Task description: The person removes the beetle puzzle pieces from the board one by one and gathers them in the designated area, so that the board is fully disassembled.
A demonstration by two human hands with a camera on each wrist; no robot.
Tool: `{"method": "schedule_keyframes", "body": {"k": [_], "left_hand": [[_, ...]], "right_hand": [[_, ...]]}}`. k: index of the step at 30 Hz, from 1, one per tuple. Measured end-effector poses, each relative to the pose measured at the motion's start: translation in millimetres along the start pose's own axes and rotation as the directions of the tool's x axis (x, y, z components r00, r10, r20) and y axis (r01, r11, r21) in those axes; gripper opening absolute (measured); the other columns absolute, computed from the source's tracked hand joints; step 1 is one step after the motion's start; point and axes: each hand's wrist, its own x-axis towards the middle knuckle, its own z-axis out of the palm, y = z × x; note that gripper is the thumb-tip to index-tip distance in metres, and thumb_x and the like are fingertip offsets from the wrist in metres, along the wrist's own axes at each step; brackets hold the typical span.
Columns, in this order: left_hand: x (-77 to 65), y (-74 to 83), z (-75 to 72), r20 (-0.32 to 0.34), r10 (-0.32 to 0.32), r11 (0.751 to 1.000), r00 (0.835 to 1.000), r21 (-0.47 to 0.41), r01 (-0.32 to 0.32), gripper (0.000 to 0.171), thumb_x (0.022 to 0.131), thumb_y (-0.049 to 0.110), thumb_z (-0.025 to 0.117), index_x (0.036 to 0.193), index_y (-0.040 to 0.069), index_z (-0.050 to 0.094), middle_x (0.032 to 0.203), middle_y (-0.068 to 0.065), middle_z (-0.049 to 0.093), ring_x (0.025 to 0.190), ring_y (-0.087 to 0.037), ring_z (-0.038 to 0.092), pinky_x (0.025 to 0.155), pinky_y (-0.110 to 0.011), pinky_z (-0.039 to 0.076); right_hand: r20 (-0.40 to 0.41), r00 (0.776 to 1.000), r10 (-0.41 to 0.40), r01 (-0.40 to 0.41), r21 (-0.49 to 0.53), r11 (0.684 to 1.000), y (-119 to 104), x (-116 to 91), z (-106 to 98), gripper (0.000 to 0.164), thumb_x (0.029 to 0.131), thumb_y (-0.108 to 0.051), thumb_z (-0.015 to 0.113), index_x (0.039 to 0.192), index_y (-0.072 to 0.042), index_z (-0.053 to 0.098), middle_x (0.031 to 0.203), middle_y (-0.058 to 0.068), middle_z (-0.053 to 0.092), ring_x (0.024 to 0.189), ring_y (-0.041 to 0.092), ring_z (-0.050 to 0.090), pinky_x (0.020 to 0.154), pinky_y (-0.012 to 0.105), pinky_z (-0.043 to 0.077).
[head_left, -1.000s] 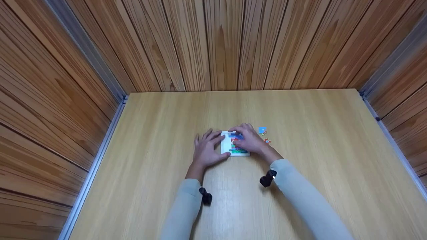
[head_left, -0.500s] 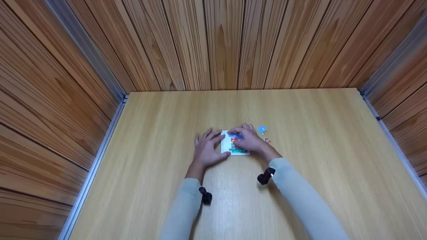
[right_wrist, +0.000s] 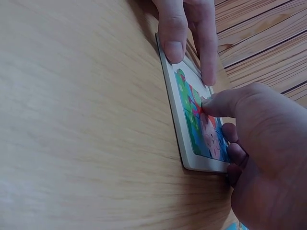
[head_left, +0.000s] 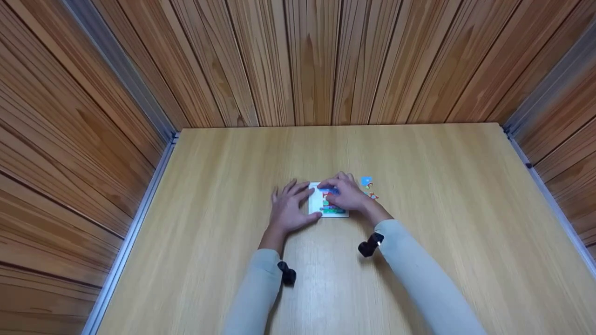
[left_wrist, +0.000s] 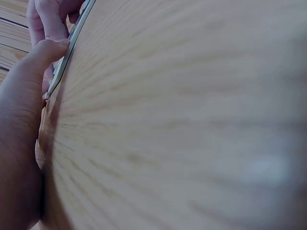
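Note:
A small white-framed jigsaw puzzle board lies in front of me, its coloured pieces filling the part towards the right. My left hand rests at the board's left side, fingers fairly straight and spread, the thumb on the near edge. Over the picture, my right hand has bent fingers at the upper part and its thumb pressed down on the middle. Between that thumb and forefinger it pinches a puzzle piece, mostly hidden under the hand.
Loose puzzle pieces lie right of the board: a blue one farther back and a red one by the right wrist. The wooden table is bounded by plank walls at the back and sides.
My right wrist and forearm have shifted slightly to the left, while the fingers stay over the board. The left hand and the loose pieces keep their places.

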Motion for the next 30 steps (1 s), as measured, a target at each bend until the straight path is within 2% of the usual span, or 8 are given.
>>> {"method": "schedule_keyframes", "body": {"k": [12, 23, 30], "left_hand": [[-0.8, 0.6, 0.4, 0.008, -0.02, 1.0, 1.0, -0.013, 0.02, 0.084, 0.089, 0.069, 0.077, 0.16, 0.026, 0.065, 0.178, 0.001, 0.051, 0.175, -0.039, 0.029, 0.139, -0.081, 0.005], [-1.2, -1.0, 1.6, -0.009, -0.001, 1.0, 1.0, -0.018, 0.0, 0.084, 0.088, 0.069, 0.078, 0.159, 0.025, 0.066, 0.177, 0.001, 0.052, 0.175, -0.04, 0.03, 0.139, -0.08, 0.004], [-0.7, -0.5, 0.7, 0.001, -0.005, 1.0, 1.0, -0.017, 0.005, 0.086, 0.088, 0.07, 0.076, 0.16, 0.024, 0.065, 0.177, 0.0, 0.052, 0.175, -0.039, 0.029, 0.138, -0.081, 0.005]], "right_hand": [[0.014, 1.0, 0.013, -0.013, 0.0, 1.0, -2.1, -0.7, -1.6, 0.034, 0.106, -0.011, 0.071, 0.14, -0.012, 0.077, 0.145, 0.02, 0.06, 0.135, 0.039, 0.043, 0.117, 0.056, 0.039], [0.033, 0.998, 0.051, -0.051, -0.005, 0.999, -4.2, 0.3, -1.9, 0.033, 0.106, -0.012, 0.069, 0.139, -0.013, 0.074, 0.147, 0.021, 0.055, 0.143, 0.042, 0.041, 0.124, 0.063, 0.038], [0.02, 0.999, 0.033, -0.033, -0.01, 0.999, -4.9, -0.2, -1.8, 0.032, 0.105, -0.012, 0.071, 0.137, -0.012, 0.074, 0.141, 0.022, 0.055, 0.136, 0.042, 0.042, 0.119, 0.059, 0.037]]}}
